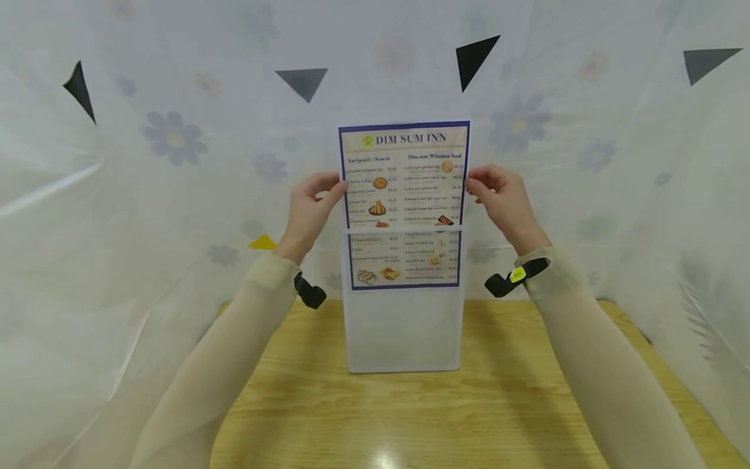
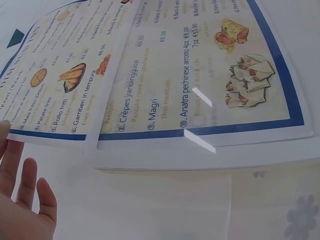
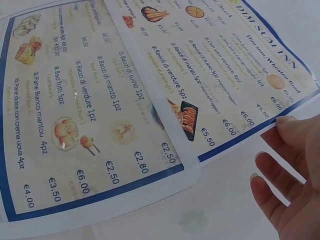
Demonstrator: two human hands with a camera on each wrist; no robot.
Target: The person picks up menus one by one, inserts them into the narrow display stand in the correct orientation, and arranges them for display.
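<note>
Menu sheet at centre frame, upright, lower half slid into a clear stand — top half sticking out above the stand's front lip. Stand parked on the wooden counter, lower centre, near the far edge. Left hand on the sheet's left edge, fingers pinching it at mid-height. Right hand mirrored on the right edge, fingers clamped on the border, thumb side hidden. Remaining fingers on both hands loose and spread, seen in the wrist views. Header reads "DIM SUM INN", blue border, dish photos with euro prices. Behind, filling the upper frame — floral sheeting with dark triangle markers.
</note>
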